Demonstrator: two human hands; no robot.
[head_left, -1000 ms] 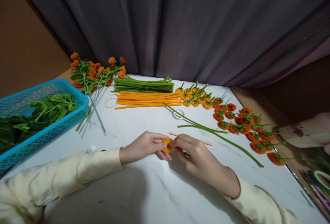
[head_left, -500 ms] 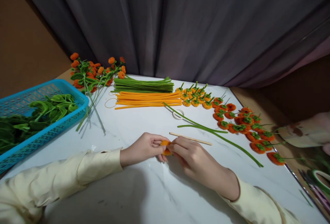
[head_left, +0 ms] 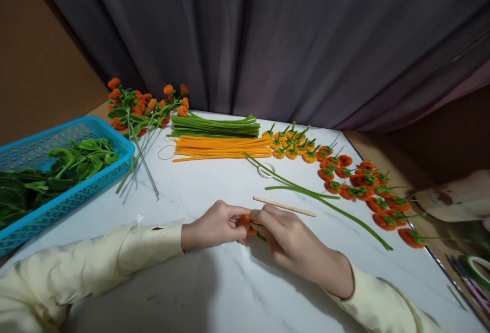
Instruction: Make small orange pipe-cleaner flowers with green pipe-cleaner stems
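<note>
Between my hands is an orange pipe-cleaner flower point(head_left: 250, 231), largely covered by my fingers, with a bit of green stem showing beneath. My left hand point(head_left: 216, 227) pinches its left side. The fingers of my right hand point(head_left: 293, 238) close on it from the right, at the green part. Just beyond them lies a thin wooden stick point(head_left: 285, 207). Two long green pipe cleaners point(head_left: 302, 191) stretch diagonally behind the stick. A white ring, perhaps a tape roll point(head_left: 266, 170), rests beside their upper end.
Bundles of green pipe cleaners point(head_left: 216, 126) and orange pipe cleaners point(head_left: 222, 148) lie at the back. Yellow-orange flower heads point(head_left: 291, 152) and darker orange ones point(head_left: 362, 190) spread rightward. A blue basket point(head_left: 128, 149) holds green leaves at left. Finished-looking flowers point(head_left: 140, 105) stand behind it; green tape point(head_left: 476, 266) lies far right.
The flower has turned between my fingers, and green stem now shows below it. My right hand has shifted slightly over it. The whole view has moved a little.
</note>
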